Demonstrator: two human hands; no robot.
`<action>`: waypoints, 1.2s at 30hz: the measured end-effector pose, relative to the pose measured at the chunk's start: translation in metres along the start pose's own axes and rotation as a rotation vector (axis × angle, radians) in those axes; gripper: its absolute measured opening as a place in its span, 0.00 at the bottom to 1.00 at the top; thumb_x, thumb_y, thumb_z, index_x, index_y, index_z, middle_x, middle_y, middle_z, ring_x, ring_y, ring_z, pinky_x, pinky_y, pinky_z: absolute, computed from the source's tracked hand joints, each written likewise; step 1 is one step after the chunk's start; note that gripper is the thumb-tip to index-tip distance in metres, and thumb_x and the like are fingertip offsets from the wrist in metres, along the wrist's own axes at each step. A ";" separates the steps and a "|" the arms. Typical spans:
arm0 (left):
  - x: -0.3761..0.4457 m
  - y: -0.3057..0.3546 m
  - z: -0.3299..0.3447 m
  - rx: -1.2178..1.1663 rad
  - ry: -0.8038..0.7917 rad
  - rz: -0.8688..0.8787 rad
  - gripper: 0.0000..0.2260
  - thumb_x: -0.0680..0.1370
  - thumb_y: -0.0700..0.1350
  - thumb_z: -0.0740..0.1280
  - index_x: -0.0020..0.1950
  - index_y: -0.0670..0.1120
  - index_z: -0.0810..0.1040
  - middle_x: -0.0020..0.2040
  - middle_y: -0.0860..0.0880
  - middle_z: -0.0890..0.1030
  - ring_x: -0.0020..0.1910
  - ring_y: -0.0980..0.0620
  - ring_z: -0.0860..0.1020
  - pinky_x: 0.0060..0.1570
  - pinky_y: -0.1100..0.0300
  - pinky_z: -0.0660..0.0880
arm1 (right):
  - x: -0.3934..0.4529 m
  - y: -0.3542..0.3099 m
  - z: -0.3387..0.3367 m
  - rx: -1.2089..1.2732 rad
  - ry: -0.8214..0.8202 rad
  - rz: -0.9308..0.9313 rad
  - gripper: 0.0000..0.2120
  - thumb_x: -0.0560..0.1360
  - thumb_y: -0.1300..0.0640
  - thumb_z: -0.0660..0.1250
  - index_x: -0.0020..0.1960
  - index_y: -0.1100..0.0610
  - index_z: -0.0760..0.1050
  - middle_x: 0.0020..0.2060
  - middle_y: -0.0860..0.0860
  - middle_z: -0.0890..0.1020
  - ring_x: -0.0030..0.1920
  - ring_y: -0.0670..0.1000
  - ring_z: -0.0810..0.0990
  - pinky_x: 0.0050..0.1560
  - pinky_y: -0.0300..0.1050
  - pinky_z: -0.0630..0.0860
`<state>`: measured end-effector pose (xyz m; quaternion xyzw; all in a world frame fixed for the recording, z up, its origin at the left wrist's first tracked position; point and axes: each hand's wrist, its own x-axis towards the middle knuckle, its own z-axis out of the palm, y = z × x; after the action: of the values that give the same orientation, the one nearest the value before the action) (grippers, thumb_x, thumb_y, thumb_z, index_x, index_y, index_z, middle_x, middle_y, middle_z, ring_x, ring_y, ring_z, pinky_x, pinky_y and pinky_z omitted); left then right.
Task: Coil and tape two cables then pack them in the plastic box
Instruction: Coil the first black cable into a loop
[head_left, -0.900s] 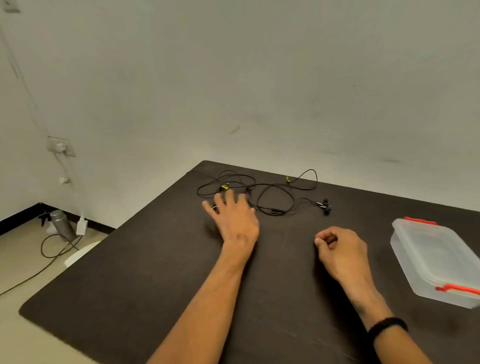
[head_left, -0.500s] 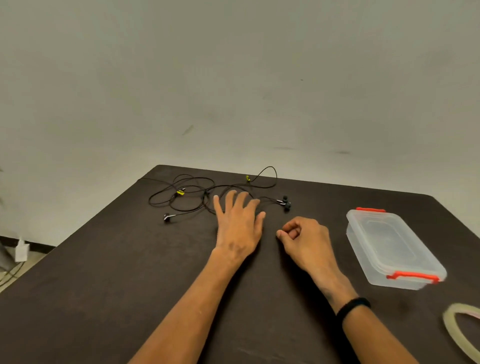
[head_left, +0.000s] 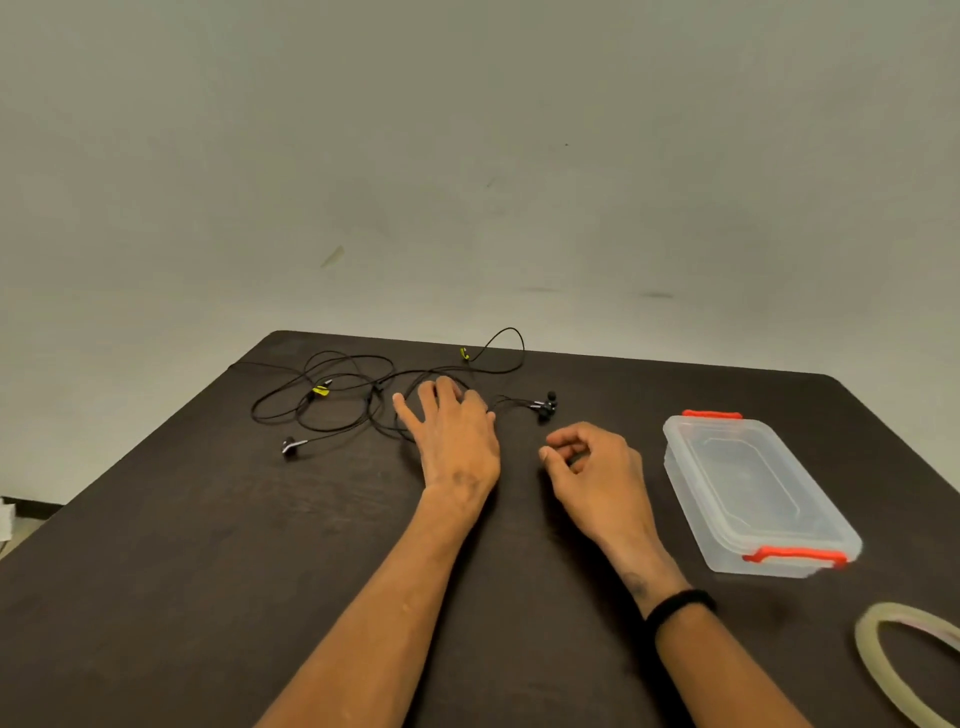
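Two thin black earphone cables (head_left: 332, 400) lie tangled at the far left of the dark table (head_left: 208, 571), one with yellow tags, one ending in black earbuds (head_left: 545, 408). My left hand (head_left: 452, 441) rests flat, fingers spread, its fingertips on the cable loops. Beside it, my right hand (head_left: 592, 467) hovers with fingers loosely curled and nothing in it, just short of the earbuds. To the right stands a clear plastic box (head_left: 753, 493) with its lid on and orange clips. A roll of clear tape (head_left: 904, 670) lies at the near right edge.
A pale wall rises right behind the table's far edge. On my right wrist sits a black band (head_left: 678, 605). Floor shows past the table's left side.
The view has swung right, bringing the box nearer the middle and the tape roll into sight. My left hand slid right along the cables; my right hand's fingers loosened slightly.
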<state>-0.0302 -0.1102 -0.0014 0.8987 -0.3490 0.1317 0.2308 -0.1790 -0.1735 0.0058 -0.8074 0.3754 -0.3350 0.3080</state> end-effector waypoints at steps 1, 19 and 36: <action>-0.003 -0.001 0.000 -0.017 0.007 0.012 0.10 0.83 0.52 0.64 0.59 0.49 0.81 0.64 0.47 0.72 0.69 0.43 0.66 0.78 0.32 0.48 | -0.001 0.000 0.000 0.023 0.040 -0.023 0.05 0.77 0.55 0.75 0.52 0.52 0.84 0.40 0.43 0.83 0.38 0.40 0.81 0.44 0.37 0.81; -0.086 -0.004 -0.052 -0.526 0.164 0.432 0.04 0.86 0.49 0.62 0.59 0.52 0.75 0.52 0.57 0.80 0.50 0.56 0.79 0.49 0.51 0.79 | -0.064 -0.015 -0.017 0.244 0.029 -0.313 0.17 0.82 0.64 0.67 0.70 0.55 0.78 0.55 0.47 0.87 0.54 0.39 0.84 0.56 0.28 0.77; -0.079 -0.011 -0.061 -0.329 0.339 0.514 0.08 0.86 0.46 0.65 0.60 0.47 0.81 0.50 0.51 0.79 0.48 0.50 0.76 0.44 0.52 0.76 | -0.056 -0.034 -0.044 0.768 -0.446 0.253 0.17 0.82 0.57 0.58 0.49 0.66 0.82 0.30 0.51 0.72 0.27 0.47 0.66 0.29 0.44 0.67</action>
<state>-0.0844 -0.0275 0.0159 0.6976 -0.5372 0.2747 0.3864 -0.2269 -0.1208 0.0397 -0.6348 0.2443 -0.2275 0.6968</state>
